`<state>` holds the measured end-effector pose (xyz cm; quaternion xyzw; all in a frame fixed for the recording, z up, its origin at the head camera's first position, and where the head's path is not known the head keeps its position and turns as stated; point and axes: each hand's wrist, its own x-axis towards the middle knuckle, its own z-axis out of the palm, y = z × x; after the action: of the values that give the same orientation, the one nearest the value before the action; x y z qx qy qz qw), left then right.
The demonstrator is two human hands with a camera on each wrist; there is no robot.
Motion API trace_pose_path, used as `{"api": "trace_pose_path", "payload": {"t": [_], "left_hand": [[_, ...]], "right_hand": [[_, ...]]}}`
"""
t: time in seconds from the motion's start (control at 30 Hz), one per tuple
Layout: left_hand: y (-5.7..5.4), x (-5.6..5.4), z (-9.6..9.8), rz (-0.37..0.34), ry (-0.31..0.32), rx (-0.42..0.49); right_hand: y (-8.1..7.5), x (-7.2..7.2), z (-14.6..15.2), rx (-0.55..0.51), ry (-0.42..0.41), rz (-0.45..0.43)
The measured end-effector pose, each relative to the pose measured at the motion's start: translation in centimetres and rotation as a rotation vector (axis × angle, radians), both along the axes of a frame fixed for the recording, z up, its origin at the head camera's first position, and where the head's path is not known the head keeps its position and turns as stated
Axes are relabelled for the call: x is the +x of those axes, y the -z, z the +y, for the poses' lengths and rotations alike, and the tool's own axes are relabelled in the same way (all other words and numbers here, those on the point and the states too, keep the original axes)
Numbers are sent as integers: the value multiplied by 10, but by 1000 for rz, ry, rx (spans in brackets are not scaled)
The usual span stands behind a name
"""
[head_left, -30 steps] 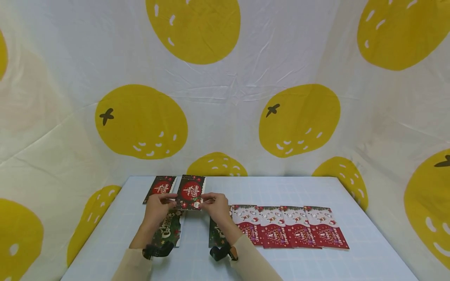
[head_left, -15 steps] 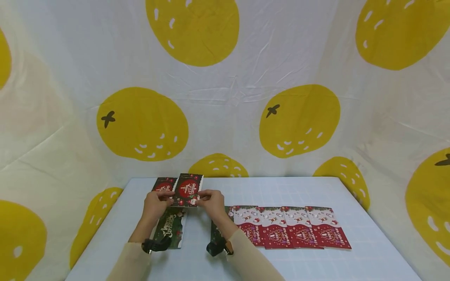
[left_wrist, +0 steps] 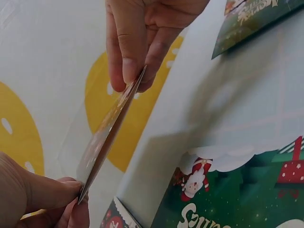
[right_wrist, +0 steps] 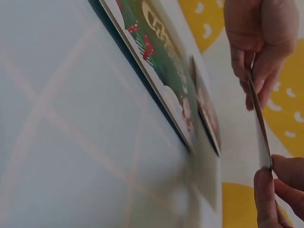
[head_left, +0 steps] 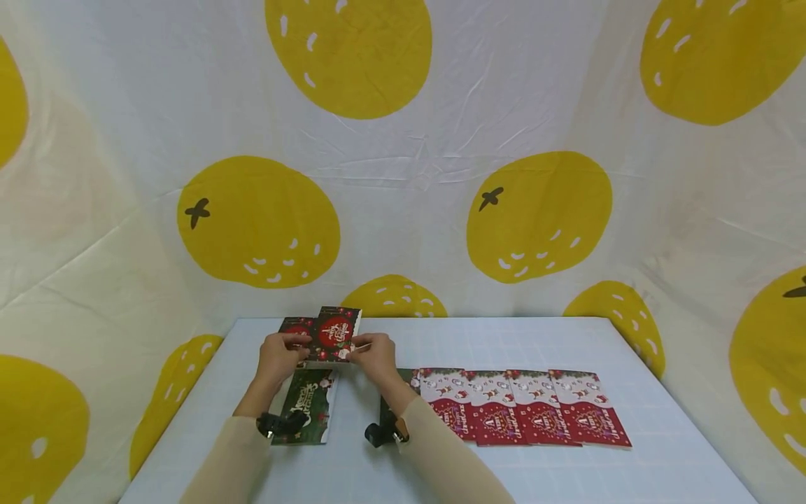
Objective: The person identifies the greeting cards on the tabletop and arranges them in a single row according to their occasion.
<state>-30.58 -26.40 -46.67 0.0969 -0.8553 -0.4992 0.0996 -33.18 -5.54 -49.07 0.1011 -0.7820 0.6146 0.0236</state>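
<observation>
pinched at opposite edges by the left hand (head_left: pixel 277 357) and right hand (head_left: pixel 376 358), a dark rectangular paper card with a red circle (head_left: pixel 334 334) is above the pale blue table (head_left: pixel 567 479), near a green rectangular card (head_left: pixel 313 400).

head view evenly lit; wrist views dimmer, slightly soft; diffuse shadows on tabletop (left_wrist: pixel 259 104)

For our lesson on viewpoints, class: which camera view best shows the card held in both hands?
The head view: the held card faces the camera, its printed front mostly visible. Both wrist views show it nearly edge-on, so the print can't be read.
</observation>
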Motion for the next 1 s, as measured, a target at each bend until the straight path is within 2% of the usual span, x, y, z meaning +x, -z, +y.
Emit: {"api": "trace_pose_path", "payload": {"t": [0.2, 0.43, 0.6, 1.0], "left_hand": [[2, -9, -4, -21, -10, -54], [5, -17, -9, -17, -4, -107], [11, -21, -11, -27, 10, -122], [23, -32, -12, -33, -9, -213]], "right_hand": [[0, -6, -10, 40, 26, -31], [2, -13, -18, 116, 42, -23], [6, -17, -22, 147, 46, -18], [12, -23, -30, 223, 74, -51]]}}
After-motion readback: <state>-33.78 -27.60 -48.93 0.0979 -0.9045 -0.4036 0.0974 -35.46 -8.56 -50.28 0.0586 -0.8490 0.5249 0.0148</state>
